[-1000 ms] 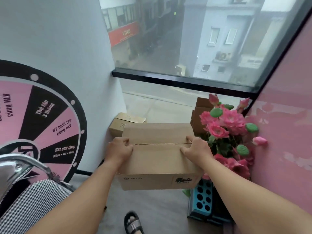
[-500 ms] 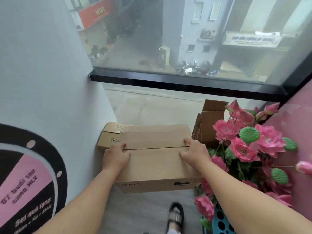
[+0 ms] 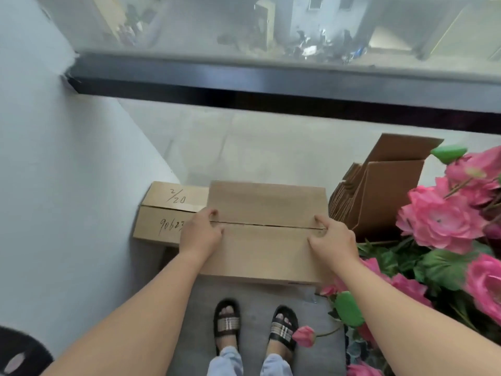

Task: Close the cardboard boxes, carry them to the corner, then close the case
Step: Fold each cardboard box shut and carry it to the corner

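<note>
Cardboard box [image 3: 267, 204], seemingly smooth, rectangular.

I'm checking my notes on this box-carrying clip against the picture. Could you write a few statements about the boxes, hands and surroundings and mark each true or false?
1. Both hands grip the carried box at the seam between its top flaps. True: the left hand and right hand hold it at opposite ends.
2. The carried box's flaps stand open. False: they lie flat and meet at the seam.
3. A smaller box with handwriting sits by the wall, left of the carried box. True.
4. The flowers are yellow. False: they are pink.
5. The cardboard box at the right is closed. False: its flap stands up.
</note>
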### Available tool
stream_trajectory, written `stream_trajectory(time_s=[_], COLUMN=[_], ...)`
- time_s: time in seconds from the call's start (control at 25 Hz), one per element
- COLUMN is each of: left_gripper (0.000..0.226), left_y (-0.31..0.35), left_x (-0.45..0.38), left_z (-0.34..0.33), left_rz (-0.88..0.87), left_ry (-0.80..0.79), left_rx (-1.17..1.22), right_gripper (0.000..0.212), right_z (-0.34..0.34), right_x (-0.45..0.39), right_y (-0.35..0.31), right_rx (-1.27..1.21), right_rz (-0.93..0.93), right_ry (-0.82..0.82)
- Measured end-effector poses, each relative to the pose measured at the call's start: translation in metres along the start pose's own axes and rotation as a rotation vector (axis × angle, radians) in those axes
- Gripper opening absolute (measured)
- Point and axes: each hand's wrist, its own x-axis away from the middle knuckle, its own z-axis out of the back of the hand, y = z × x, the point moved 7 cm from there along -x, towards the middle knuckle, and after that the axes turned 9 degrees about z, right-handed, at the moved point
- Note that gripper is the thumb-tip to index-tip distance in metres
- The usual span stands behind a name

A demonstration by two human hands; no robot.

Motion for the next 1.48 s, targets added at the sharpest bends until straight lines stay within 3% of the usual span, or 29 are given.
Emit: stream_trajectory(time_s=[0.24,0.6,1.0,1.28,1.48], left_gripper=[0.039,0.049,0.037,0.021,0.042], left_y=[-0.023,-0.069,-0.084,-0.078,-0.058], left_x=[-0.084,-0.165,-0.188,-0.188,-0.166], left_z=[-0.084,-0.159,-0.188,-0.193,-0.175], left_rz=[-0.046,-0.047,-0.205,-0.287,-0.233], left_ry=[-0.115,-0.168,-0.198,-0.100,-0.189], left_rx=[-0.103,-0.158,-0.468,-0.648,-0.615], right_gripper=[0.063,0.074,0.092,0.086,0.072], right_z=[-0.059,-0.153,-0.198,-0.199,-0.179], right_x=[-0.065,-0.123,-0.144,-0.161,-0.142], right_y=[0.040,0.085,0.111,0.117,0.094], right_rx=[0.014,0.067,0.285,0.317,0.293], right_rz=[-0.049,-0.053,-0.009,0.009,0.024], right_ry=[0.019,-0.091,-0.297,-0.300,-0.278])
